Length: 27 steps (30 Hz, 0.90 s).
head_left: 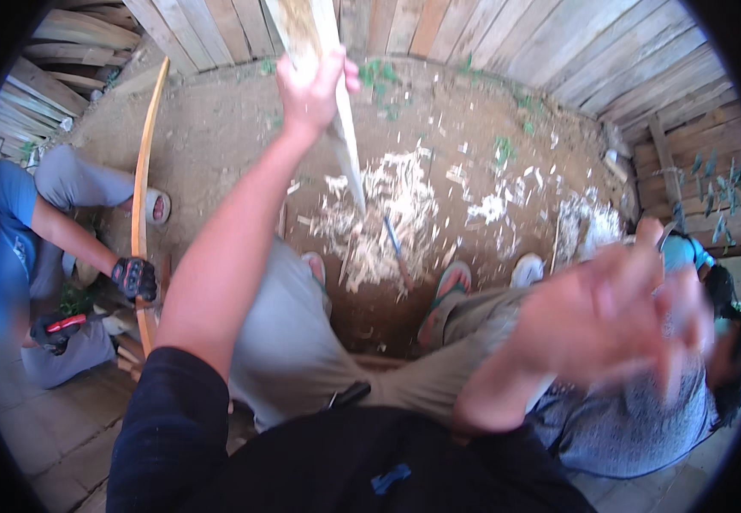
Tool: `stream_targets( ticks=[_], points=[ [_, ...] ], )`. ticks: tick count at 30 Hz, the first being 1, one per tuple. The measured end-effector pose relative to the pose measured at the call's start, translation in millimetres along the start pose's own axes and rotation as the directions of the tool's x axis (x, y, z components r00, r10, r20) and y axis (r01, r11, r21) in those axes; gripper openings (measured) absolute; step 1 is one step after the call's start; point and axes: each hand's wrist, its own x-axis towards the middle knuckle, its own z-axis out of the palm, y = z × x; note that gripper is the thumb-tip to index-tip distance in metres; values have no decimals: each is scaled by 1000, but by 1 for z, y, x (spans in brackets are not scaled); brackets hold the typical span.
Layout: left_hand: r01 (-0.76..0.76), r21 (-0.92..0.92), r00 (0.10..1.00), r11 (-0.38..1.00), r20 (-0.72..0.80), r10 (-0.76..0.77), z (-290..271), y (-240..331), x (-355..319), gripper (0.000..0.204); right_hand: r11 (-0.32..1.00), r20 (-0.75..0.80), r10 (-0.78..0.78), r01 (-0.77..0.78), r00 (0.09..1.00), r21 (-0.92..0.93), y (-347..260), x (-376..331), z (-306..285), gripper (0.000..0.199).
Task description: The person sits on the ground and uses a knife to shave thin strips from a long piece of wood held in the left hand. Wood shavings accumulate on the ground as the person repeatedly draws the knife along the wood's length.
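Note:
My left hand (pixel 312 92) is closed round a long, pale wooden stave (pixel 345 141). The stave slants down to a narrow tip over a heap of wood shavings (pixel 413 197), and its upper end runs out of view at the top. Whether the tip touches the heap I cannot tell. On the shavings lies a slim tool (pixel 394 239) like a knife, with a dark bluish upper part and a brown lower end. My right hand (pixel 614 316) is raised at the right, blurred by motion. Its fingers look spread, and no object shows in them.
At the left, a co-worker's gloved hand (pixel 135 279) holds a long curved wooden strip (pixel 141 188); their other glove holds a red-handled tool (pixel 64 324). Another person in a patterned grey garment (pixel 627 427) is close on my right. Plank walls (pixel 507 38) enclose the dirt ground.

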Motion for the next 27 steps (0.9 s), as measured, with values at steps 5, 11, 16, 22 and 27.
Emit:
stream_targets(
  ticks=[5,11,16,22,27],
  points=[
    [92,-30,994,995,53,-91,-21,-36,13,34,521,21,471,-258,882,-814,207,-151,-74,7],
    [80,-22,995,997,66,-79,-9,-37,5,32,-257,-327,928,-329,180,-909,198,-307,-152,21],
    [85,-54,994,995,76,-81,-19,-49,10,34,-254,-263,964,-161,35,-954,200,-331,-162,39],
    [-19,-70,997,997,76,25,-11,-29,12,38,-240,-239,971,-89,-25,-967,204,-335,-167,33],
    [19,14,997,1000,71,-20,-10,-17,16,38,-205,-204,979,-64,-19,-977,201,-335,-154,37]
  ],
)
